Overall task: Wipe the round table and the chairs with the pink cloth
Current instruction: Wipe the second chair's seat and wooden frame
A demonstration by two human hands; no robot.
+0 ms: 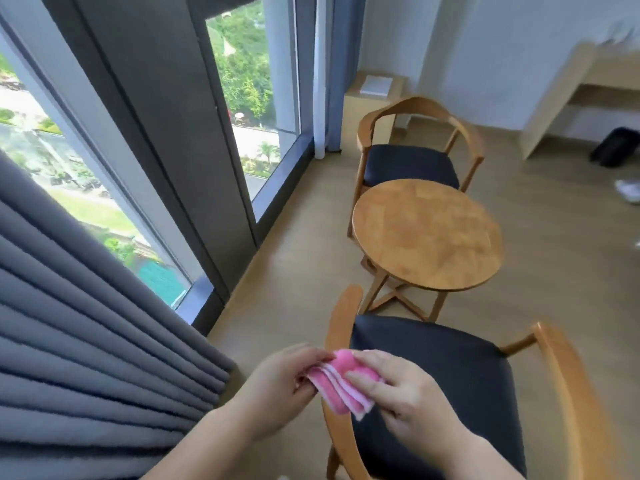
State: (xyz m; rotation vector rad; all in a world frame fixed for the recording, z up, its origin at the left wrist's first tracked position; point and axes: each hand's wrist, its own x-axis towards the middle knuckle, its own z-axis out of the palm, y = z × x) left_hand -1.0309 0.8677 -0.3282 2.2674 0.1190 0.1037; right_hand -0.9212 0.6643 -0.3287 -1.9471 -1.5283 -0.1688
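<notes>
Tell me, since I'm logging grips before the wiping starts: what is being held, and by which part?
The folded pink cloth, held in both hands: the left hand pinches its left end, and the right hand grips its right side.

Both hands, left hand [277, 386] and right hand [398, 389], pinch the folded pink cloth [341, 386] above the near chair [450, 375], round table [427, 233] beyond.

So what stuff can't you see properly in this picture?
Head view only:
- Near chair: its legs run off the bottom edge.
- Pink cloth: partly covered by both hands, left and right.
- Black thing on the floor: blurred and cut by the right edge.
- White item on the corner stand: too small to tell.
</notes>
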